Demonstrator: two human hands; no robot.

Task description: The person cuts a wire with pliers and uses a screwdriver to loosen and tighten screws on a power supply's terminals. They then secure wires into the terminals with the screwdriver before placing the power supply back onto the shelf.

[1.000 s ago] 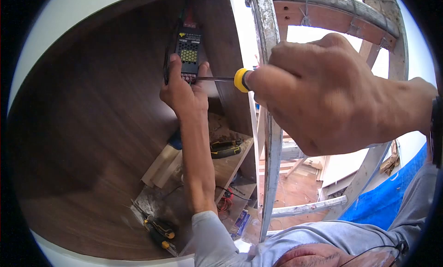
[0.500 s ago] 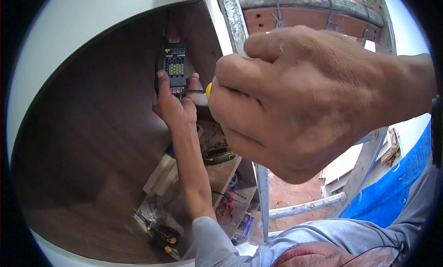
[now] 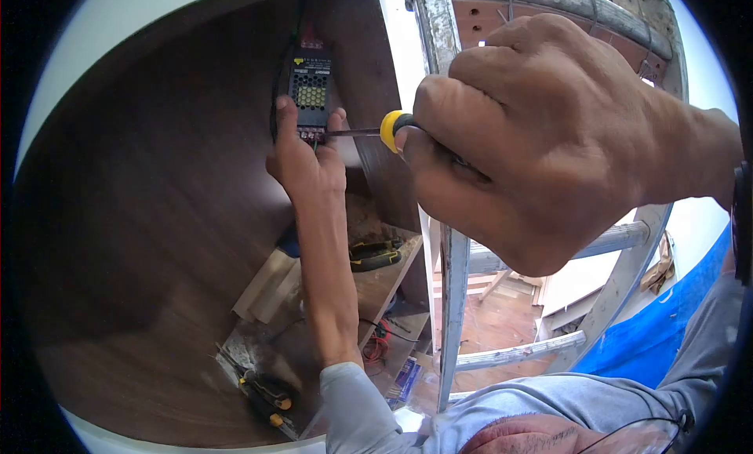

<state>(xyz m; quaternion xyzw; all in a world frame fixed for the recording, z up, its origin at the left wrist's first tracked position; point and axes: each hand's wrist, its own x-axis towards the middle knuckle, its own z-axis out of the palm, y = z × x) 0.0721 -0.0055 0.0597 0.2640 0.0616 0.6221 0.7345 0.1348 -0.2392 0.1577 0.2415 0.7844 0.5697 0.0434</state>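
My left hand (image 3: 307,152) grips the lower end of a black power supply unit (image 3: 311,92) with a perforated casing, thumb on one side and fingers on the other. Red wiring shows at its top end, and a green wire comes out by the terminals below. Close to the camera, my right hand (image 3: 541,140) is closed around a screwdriver (image 3: 388,131) with a yellow and black handle. Its shaft runs leftward to the terminal screws at the unit's lower edge; the exact contact of the tip is too small to make out.
Pliers (image 3: 375,256) rest on a wooden shelf below, and more yellow-black pliers (image 3: 267,395) lie lower left. A metal ladder (image 3: 522,352) stands at the right beside a blue sheet (image 3: 651,328). Dark wood panelling (image 3: 157,203) surrounds the left arm.
My right hand has shifted up and to the right in view, showing more of the screwdriver's handle. The power supply and left hand appear slightly higher and further right as the view moved.
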